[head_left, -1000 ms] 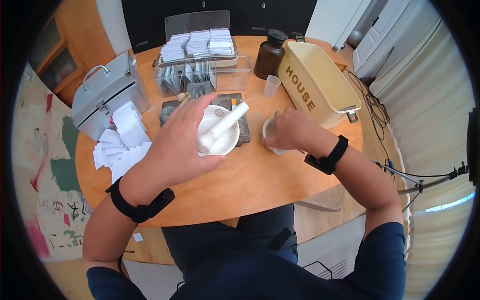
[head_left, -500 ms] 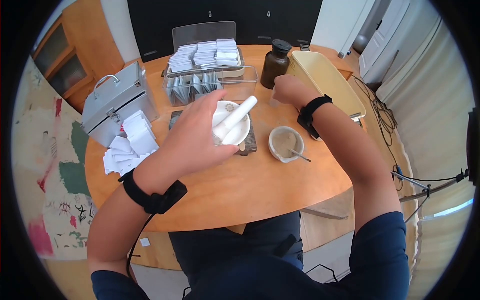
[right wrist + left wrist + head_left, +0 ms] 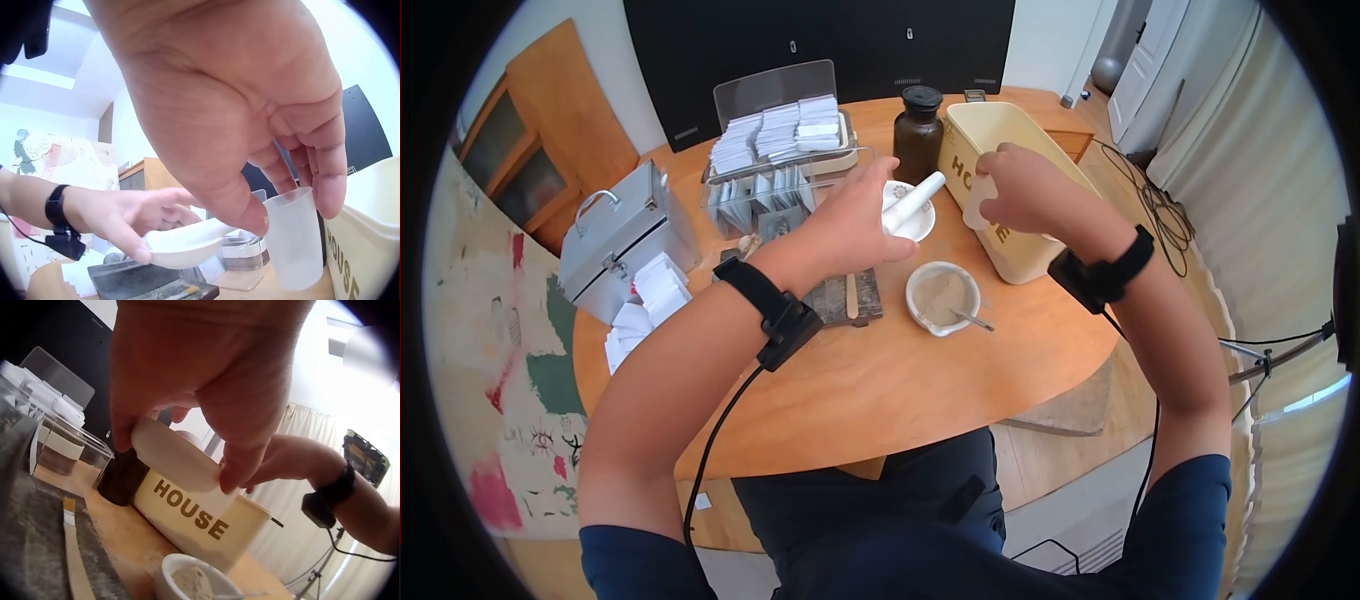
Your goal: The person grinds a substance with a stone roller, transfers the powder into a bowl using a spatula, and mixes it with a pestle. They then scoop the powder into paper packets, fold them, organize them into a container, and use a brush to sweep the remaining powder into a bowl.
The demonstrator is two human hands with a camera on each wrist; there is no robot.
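Observation:
My left hand [image 3: 850,222] grips the rim of a white bowl [image 3: 175,456], lifted above the table, with a white pestle [image 3: 914,203] lying in it. Beside it, my right hand [image 3: 1035,192] pinches a translucent plastic cup [image 3: 294,240] between thumb and fingers, in front of the cream box [image 3: 340,265]. Below both hands, a second white bowl [image 3: 915,300] stands on the table, holding greyish-tan powder [image 3: 941,297] and a thin metal spoon [image 3: 972,319].
A dark slab [image 3: 830,300] with a brush [image 3: 70,540] lies left of the powder bowl. Behind stand a brown bottle [image 3: 918,140] and a clear box of white packets [image 3: 775,135]. A metal case [image 3: 625,240] and loose papers [image 3: 662,290] are at the left.
The right hand has left the powder bowl, taken the plastic cup and lifted it. The left hand has carried the bowl and pestle rightward, off the slab's area.

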